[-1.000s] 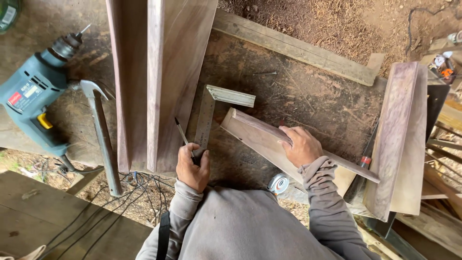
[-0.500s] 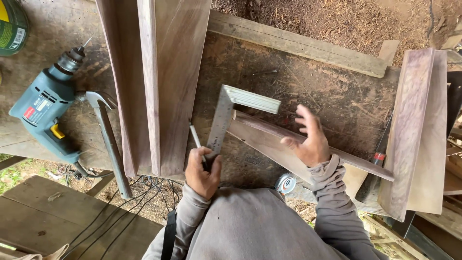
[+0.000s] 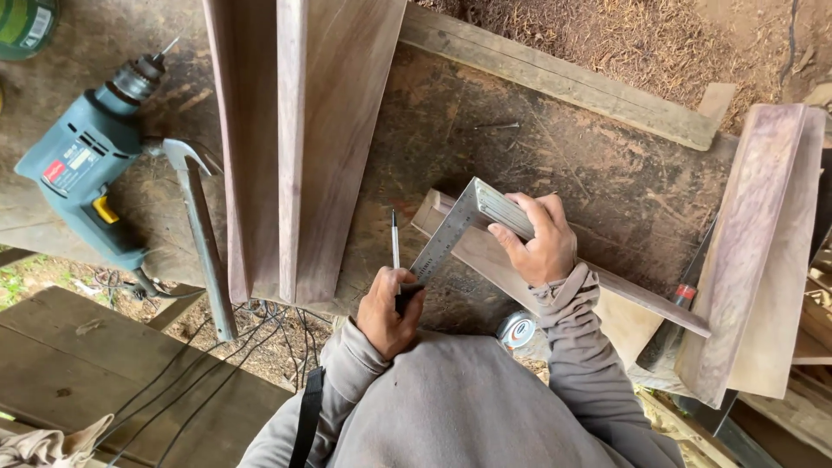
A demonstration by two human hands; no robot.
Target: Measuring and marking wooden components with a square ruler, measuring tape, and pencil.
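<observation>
So you've got the dark stained wooden surface (image 3: 589,165) with two long brown planks (image 3: 303,139) left of the metal L-shaped square (image 3: 468,227). The narrow brown wood strip (image 3: 607,290) lies under that square. Your right hand (image 3: 536,241) presses the square's short arm, fingers closed over it. Your left hand (image 3: 387,310), just below the square, has its fingers wrapped around an upright pen (image 3: 395,247).
</observation>
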